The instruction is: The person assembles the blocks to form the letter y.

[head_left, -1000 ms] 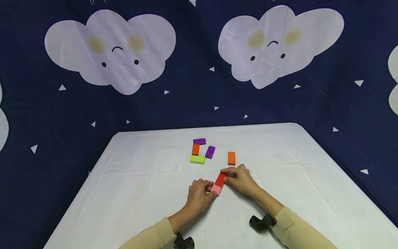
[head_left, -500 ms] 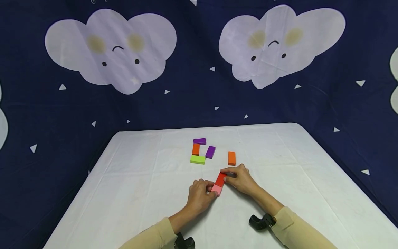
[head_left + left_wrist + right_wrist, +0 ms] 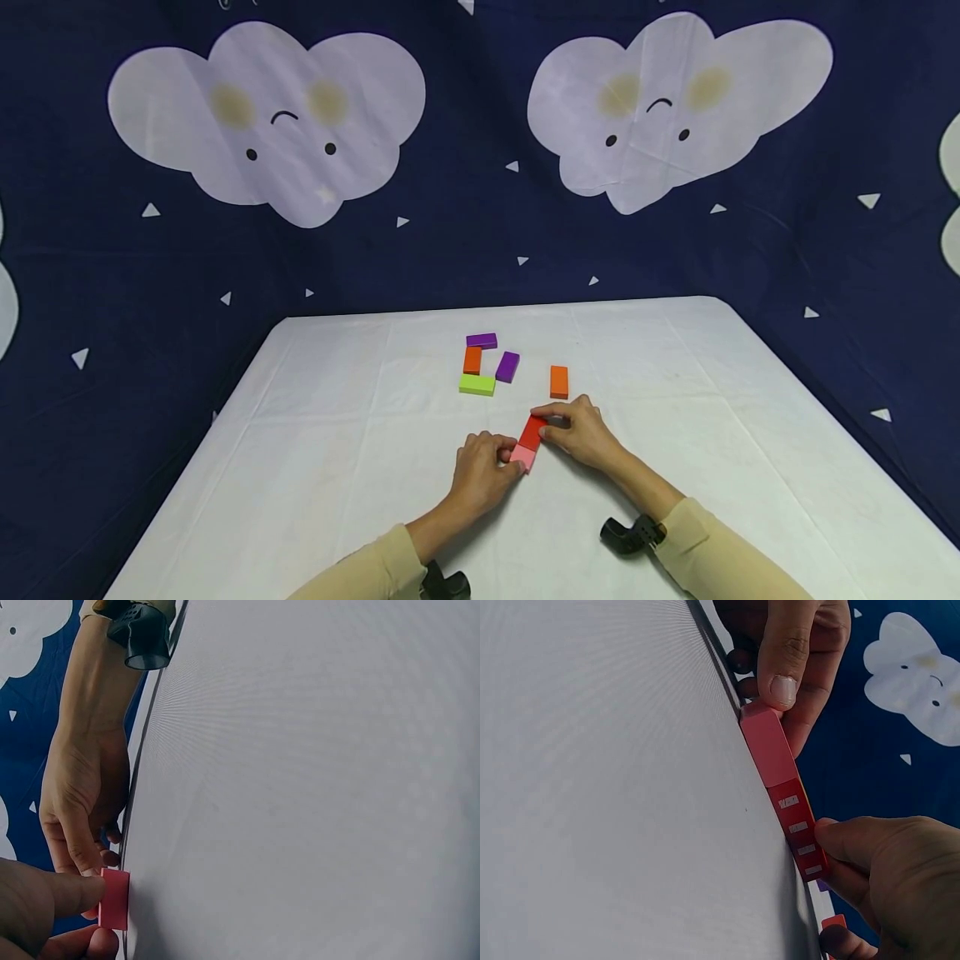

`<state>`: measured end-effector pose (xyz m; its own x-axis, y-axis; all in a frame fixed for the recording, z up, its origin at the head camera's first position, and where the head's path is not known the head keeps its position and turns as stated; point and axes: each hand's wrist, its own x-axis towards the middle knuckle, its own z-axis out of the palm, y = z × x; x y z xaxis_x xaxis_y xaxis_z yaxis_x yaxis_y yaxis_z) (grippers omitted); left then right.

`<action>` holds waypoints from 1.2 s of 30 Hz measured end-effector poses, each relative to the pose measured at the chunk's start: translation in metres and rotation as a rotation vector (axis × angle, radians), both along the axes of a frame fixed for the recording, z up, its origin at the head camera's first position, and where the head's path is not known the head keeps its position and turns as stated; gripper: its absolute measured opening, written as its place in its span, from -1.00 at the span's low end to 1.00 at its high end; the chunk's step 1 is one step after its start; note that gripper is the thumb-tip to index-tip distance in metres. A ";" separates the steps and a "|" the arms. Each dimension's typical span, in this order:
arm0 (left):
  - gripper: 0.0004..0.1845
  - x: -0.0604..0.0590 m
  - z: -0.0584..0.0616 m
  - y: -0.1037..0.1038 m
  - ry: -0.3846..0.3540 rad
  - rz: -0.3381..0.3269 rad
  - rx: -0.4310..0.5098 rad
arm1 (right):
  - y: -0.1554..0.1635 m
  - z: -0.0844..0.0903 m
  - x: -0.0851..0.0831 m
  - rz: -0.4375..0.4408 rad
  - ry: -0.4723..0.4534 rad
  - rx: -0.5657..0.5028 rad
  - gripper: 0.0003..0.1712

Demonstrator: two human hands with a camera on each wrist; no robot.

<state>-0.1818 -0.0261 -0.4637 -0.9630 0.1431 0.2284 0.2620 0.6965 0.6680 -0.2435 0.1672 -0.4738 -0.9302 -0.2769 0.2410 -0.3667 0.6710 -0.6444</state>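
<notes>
My left hand (image 3: 480, 472) pinches a pink block (image 3: 522, 457) between thumb and fingers near the middle of the table. End to end with it lies a red block (image 3: 532, 432), which my right hand (image 3: 582, 433) pinches at its far end. Together the two form one slanted line, pointing away and to the right. In the right wrist view the pink block (image 3: 769, 746) meets the red block (image 3: 798, 829), whose side carries several pale marks. The left wrist view shows the pink block's end (image 3: 114, 899) beside the left thumb.
Beyond the hands, a purple block (image 3: 482, 341), a dark orange block (image 3: 472, 361), a lime green block (image 3: 477, 384) and a second purple block (image 3: 507, 367) lie grouped on the white table (image 3: 322, 467). An orange block (image 3: 558, 382) lies just beyond the right hand.
</notes>
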 end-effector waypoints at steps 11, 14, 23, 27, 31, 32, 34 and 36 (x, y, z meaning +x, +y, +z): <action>-0.71 0.000 0.000 -0.001 0.011 -0.003 0.011 | -0.001 0.002 0.001 -0.006 -0.010 -0.003 -0.64; -0.70 0.000 0.001 -0.001 0.010 -0.006 0.019 | -0.001 0.002 0.000 -0.010 -0.011 -0.004 -0.64; -0.68 -0.003 0.003 -0.002 0.029 -0.030 0.050 | -0.001 0.009 0.000 -0.063 -0.042 -0.061 -0.66; -0.67 -0.005 0.006 -0.003 0.073 -0.070 0.045 | 0.000 0.010 -0.004 -0.091 -0.012 -0.095 -0.65; -0.68 -0.008 0.010 -0.004 0.087 -0.118 0.033 | 0.001 0.013 -0.008 -0.105 0.032 -0.134 -0.62; -0.68 -0.009 0.011 -0.004 0.089 -0.128 0.033 | 0.002 0.013 -0.009 -0.107 0.042 -0.137 -0.61; -0.69 -0.010 0.013 -0.003 0.074 -0.142 0.025 | 0.003 0.014 -0.011 -0.109 0.052 -0.143 -0.60; -0.69 -0.011 0.014 -0.003 0.061 -0.152 0.015 | 0.003 0.015 -0.013 -0.115 0.054 -0.144 -0.59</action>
